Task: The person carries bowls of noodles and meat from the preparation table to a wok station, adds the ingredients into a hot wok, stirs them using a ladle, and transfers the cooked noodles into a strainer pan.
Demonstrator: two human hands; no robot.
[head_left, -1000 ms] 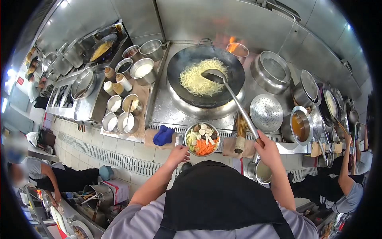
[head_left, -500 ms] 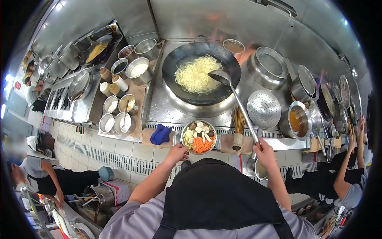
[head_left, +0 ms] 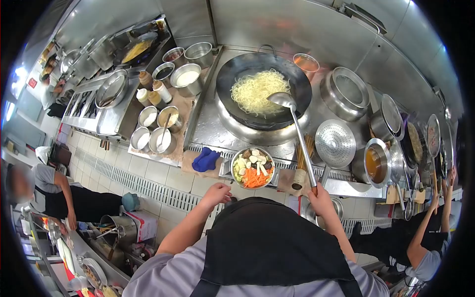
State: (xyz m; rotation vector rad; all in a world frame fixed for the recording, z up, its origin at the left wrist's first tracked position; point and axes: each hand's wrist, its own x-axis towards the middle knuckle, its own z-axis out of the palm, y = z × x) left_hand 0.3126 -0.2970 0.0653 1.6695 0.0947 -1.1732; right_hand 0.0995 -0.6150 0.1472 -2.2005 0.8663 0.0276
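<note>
My right hand [head_left: 320, 201] is closed round the wooden end of a long-handled ladle [head_left: 301, 133]. The ladle's bowl rests at the right edge of a pile of pale noodles [head_left: 260, 91] in a large black wok [head_left: 232, 111]. My left hand [head_left: 216, 194] hovers below and left of a metal pot of cut vegetables [head_left: 232, 177], apart from it. Its fingers are loosely bent, with nothing visible in them. Carrot strips, mushrooms and pale slices fill the pot. A folded blue cloth [head_left: 206, 160] lies just left of it.
Left of the wok stand seasoning pots [head_left: 162, 140] and squeeze bottles [head_left: 161, 91]. To the right are a bamboo brush [head_left: 300, 177], a perforated skimmer [head_left: 335, 143], stacked pots [head_left: 345, 94] and a pot of amber liquid [head_left: 374, 166]. Other people work at both sides.
My left hand has drawn slightly away from the vegetable pot. My right hand has moved a little left and down; the ladle's bowl has turned and shows its shiny side. The view has shifted.
</note>
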